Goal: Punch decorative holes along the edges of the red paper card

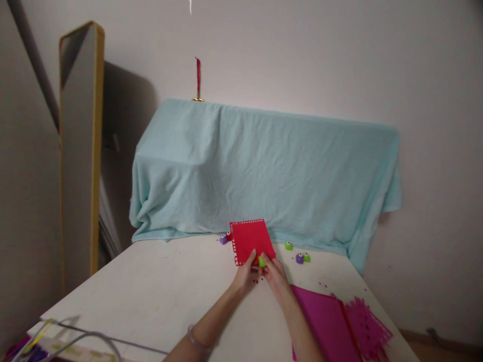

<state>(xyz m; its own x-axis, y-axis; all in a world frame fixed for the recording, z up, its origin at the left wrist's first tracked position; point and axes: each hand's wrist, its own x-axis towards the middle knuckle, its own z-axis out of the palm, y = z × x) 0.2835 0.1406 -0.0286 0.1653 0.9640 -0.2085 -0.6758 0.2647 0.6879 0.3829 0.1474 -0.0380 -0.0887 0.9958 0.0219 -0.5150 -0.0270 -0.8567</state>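
A square of red paper (251,241) is held up over the white table, with rows of small punched holes along its top and left edges. My left hand (244,275) pinches its lower edge, thumb on top. My right hand (275,274) is closed around a small green craft punch (261,262), its thumb pressed against it at the paper's lower edge. The fingers beneath the paper are partly hidden. Just under the hands, tiny red paper bits (256,280) lie on the table.
Purple (223,240) and red (228,235) eyed punches sit left of the paper. Right of it are green (289,246), purple (299,258) and another green punch (307,257). Magenta sheets (324,322) and a punched magenta piece (366,324) lie right. A light-blue cloth (264,171) hangs behind.
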